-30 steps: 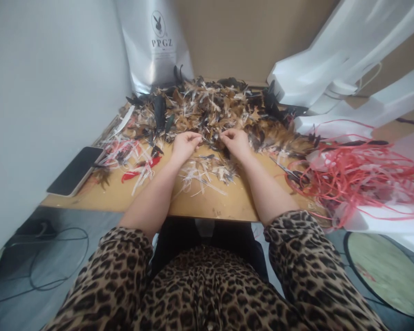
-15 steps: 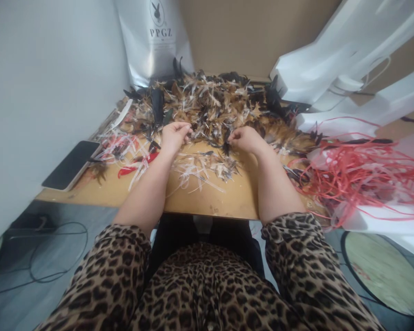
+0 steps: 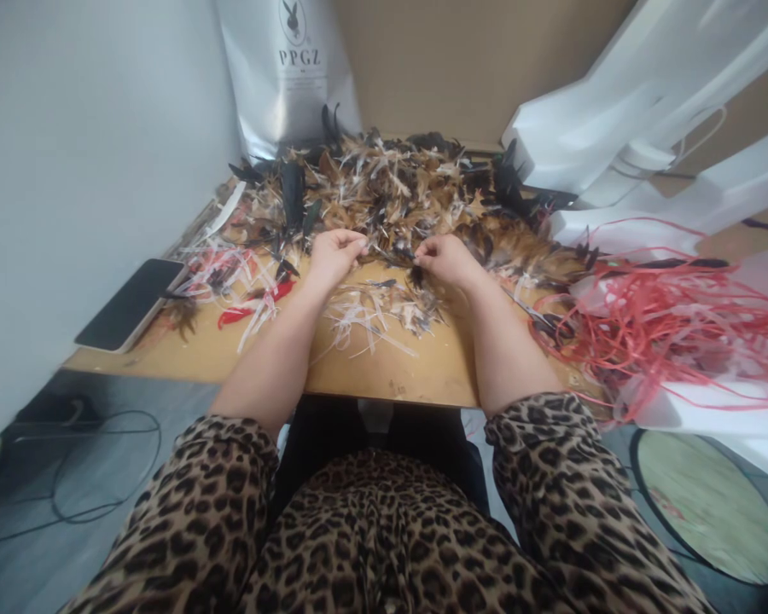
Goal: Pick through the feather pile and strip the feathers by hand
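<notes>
A large heap of brown and black feathers (image 3: 390, 183) covers the back of the wooden table (image 3: 384, 379). At its front edge, my left hand (image 3: 333, 257) has thumb and forefinger pinched together; whatever is between them is too small to make out. My right hand (image 3: 448, 258), a short way to the right, is closed in a pinch on a small dark feather (image 3: 417, 277) that hangs below the fingertips. Between my forearms lie loose pale feather bits and white strips (image 3: 371, 315).
A phone (image 3: 131, 305) lies at the left edge, near pink and white scraps (image 3: 224, 269) and a red piece (image 3: 235, 317). Scissors (image 3: 544, 322) rest beside my right forearm, next to tangled red ribbon (image 3: 672, 333). A silver bag (image 3: 294, 102) and white foam pieces (image 3: 569, 128) stand behind.
My hands have come slightly closer together, the left moving right and the right moving left. The scissors beside my right forearm show more clearly.
</notes>
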{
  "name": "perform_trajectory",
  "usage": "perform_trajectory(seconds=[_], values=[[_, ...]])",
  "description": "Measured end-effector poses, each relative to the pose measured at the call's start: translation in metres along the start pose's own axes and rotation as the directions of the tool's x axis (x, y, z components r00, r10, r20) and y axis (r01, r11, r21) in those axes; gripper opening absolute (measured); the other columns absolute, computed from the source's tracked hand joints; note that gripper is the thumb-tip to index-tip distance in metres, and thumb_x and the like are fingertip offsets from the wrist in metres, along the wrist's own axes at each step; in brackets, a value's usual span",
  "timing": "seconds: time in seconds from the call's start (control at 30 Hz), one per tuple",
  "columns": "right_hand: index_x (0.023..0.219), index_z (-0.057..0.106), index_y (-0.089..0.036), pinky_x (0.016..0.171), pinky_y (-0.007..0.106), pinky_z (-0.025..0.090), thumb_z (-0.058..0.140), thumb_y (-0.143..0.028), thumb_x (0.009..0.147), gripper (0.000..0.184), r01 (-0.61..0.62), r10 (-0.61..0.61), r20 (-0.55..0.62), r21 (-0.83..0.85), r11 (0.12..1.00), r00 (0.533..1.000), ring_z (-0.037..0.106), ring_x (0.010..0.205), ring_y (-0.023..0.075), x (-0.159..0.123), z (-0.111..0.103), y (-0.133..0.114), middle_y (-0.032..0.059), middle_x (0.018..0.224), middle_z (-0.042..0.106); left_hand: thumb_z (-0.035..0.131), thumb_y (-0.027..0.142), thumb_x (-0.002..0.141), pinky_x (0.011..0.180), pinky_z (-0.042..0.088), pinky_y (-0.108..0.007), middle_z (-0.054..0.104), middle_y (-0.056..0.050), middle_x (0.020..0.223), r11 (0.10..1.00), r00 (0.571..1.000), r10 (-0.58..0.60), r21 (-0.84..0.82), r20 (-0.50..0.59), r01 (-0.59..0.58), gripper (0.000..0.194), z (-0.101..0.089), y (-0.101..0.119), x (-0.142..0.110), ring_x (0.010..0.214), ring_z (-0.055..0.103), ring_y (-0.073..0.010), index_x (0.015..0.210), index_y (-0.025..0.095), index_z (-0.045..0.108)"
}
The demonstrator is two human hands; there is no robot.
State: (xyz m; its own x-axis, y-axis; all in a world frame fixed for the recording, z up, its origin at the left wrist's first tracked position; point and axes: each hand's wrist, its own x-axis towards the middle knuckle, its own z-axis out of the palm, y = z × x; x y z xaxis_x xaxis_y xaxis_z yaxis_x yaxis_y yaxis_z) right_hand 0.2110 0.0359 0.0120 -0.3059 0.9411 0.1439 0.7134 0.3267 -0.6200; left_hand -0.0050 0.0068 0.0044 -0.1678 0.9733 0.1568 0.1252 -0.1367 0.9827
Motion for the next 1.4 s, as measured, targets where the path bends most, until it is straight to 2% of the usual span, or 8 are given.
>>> perform_trajectory(seconds=[0.07, 0.2, 0.3, 0.43, 0.73, 0.97, 1.2, 1.4], values=[[0.066, 0.062, -0.014, 0.056, 0.021, 0.04, 0.064, -0.023, 0.068, 0.009, -0.044, 0.043, 0.007, 0.31, 0.95, 0.999, 0.05, 0.052, 0.008, -0.003, -0.004, -0.009, -0.0007, 0.057, 0.058, 0.064, 0.024, 0.067, 0.042, 0.033, -0.018, 0.066, -0.005, 0.067, 1.0, 1.0, 0.005, -0.019, 0.03, -0.005, 0.021, 0.001, 0.001, -0.002, 0.041, 0.044, -0.0039, 0.081, 0.008, 0.066], [0.066, 0.056, -0.014, 0.041, 0.017, 0.032, 0.073, -0.03, 0.063, 0.023, -0.171, 0.118, 0.125, 0.752, 0.636, 0.985, 0.042, 0.041, 0.0046, -0.005, -0.003, -0.024, -0.0045, 0.047, 0.051, 0.068, 0.026, 0.065, 0.041, 0.032, -0.016, 0.067, -0.005, 0.069, 0.997, 0.978, -0.001, -0.069, 0.209, 0.016, 0.025, 0.002, 0.003, -0.008, 0.043, 0.046, -0.0031, 0.083, 0.009, 0.067], [0.066, 0.053, -0.014, 0.038, 0.015, 0.033, 0.077, -0.03, 0.058, 0.03, -0.194, 0.095, 0.17, 0.889, 0.414, 0.981, 0.045, 0.041, 0.0047, -0.004, 0.005, -0.029, -0.005, 0.046, 0.051, 0.071, 0.028, 0.064, 0.038, 0.03, -0.015, 0.067, -0.005, 0.069, 0.995, 0.933, -0.034, -0.076, 0.358, 0.066, 0.03, 0.005, 0.004, -0.014, 0.042, 0.046, -0.0032, 0.088, 0.01, 0.067], [0.071, 0.053, -0.015, 0.04, 0.013, 0.041, 0.076, -0.026, 0.062, 0.027, -0.23, 0.113, 0.205, 0.925, 0.301, 0.972, 0.053, 0.045, 0.0051, -0.003, 0.011, -0.031, -0.005, 0.052, 0.056, 0.07, 0.031, 0.066, 0.037, 0.029, -0.015, 0.067, -0.006, 0.067, 0.991, 0.889, -0.076, -0.062, 0.451, 0.116, 0.031, 0.006, 0.006, -0.018, 0.04, 0.046, -0.0037, 0.089, 0.011, 0.067], [0.075, 0.051, -0.016, 0.04, 0.013, 0.043, 0.07, -0.028, 0.07, 0.024, -0.232, 0.154, 0.197, 0.937, 0.262, 0.968, 0.058, 0.047, 0.0061, -0.003, 0.012, -0.036, -0.0052, 0.057, 0.058, 0.069, 0.033, 0.069, 0.036, 0.023, -0.015, 0.053, 0.0, 0.045, 0.995, 0.824, -0.069, -0.025, 0.562, 0.1, 0.025, 0.001, 0.006, -0.015, 0.033, 0.037, -0.0009, 0.066, 0.009, 0.065], [0.077, 0.055, -0.012, 0.037, 0.014, 0.035, 0.079, -0.028, 0.057, 0.035, -0.232, -0.092, 0.294, 0.88, 0.414, 0.952, 0.049, 0.044, 0.0046, -0.009, 0.012, -0.035, -0.0042, 0.053, 0.056, 0.073, 0.031, 0.065, 0.038, 0.032, -0.014, 0.061, -0.003, 0.052, 0.98, 0.826, -0.099, -0.09, 0.556, 0.177, 0.023, 0.0, 0.008, -0.016, 0.038, 0.047, -0.0037, 0.065, 0.01, 0.062], [0.071, 0.057, -0.01, 0.038, 0.015, 0.033, 0.08, -0.027, 0.056, 0.032, -0.235, -0.088, 0.304, 0.864, 0.445, 0.949, 0.045, 0.041, 0.0039, -0.008, 0.016, -0.032, -0.0033, 0.049, 0.054, 0.076, 0.027, 0.061, 0.041, 0.038, -0.015, 0.066, -0.006, 0.062, 0.97, 0.808, -0.115, -0.112, 0.578, 0.218, 0.024, 0.0, 0.007, -0.016, 0.043, 0.054, -0.0057, 0.071, 0.009, 0.063], [0.071, 0.057, -0.01, 0.039, 0.015, 0.035, 0.077, -0.024, 0.06, 0.027, -0.255, -0.11, 0.329, 0.87, 0.423, 0.938, 0.047, 0.043, 0.0051, -0.007, 0.014, -0.027, -0.0019, 0.05, 0.056, 0.071, 0.029, 0.065, 0.045, 0.041, -0.017, 0.064, -0.005, 0.059, 0.984, 0.917, -0.074, -0.123, 0.393, 0.132, 0.025, 0.001, 0.009, -0.012, 0.049, 0.057, -0.009, 0.08, 0.01, 0.065]])
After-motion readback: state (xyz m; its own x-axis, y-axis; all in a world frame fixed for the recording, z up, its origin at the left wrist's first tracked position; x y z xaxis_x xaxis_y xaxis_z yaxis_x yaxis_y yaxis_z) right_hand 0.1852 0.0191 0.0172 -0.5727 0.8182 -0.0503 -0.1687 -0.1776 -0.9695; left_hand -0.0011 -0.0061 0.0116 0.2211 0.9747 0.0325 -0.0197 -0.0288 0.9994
